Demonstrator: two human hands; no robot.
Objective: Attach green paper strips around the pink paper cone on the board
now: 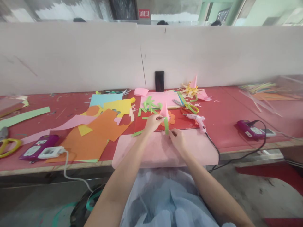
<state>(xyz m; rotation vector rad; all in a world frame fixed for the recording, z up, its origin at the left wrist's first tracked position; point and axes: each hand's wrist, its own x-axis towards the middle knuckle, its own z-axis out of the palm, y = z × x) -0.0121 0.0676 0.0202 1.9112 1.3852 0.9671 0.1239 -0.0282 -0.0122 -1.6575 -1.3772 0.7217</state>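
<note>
A short green paper strip [166, 126] hangs upright in front of me. My left hand [153, 122] pinches its upper end between thumb and fingers. Curled at the strip's lower end is my right hand [177, 138], its fingertips against the paper. Just behind the strip stand a pink paper cone [164, 110] and an orange paper flower [172, 118], partly covered by the strip and my left hand. A pink glue gun [197, 120] lies to the right of the flower, and yellow-handled scissors [189, 109] rest behind it. Several cut green strips [149, 103] lie beyond my left hand.
Orange sheets [87, 143] and yellow paper [118, 106] spread to the left. A phone [159, 81] leans on the white partition [101, 56]. Purple power sockets [39, 146] sit at both sides, cables trailing over the front edge. A pink mat [151, 154] lies nearest me.
</note>
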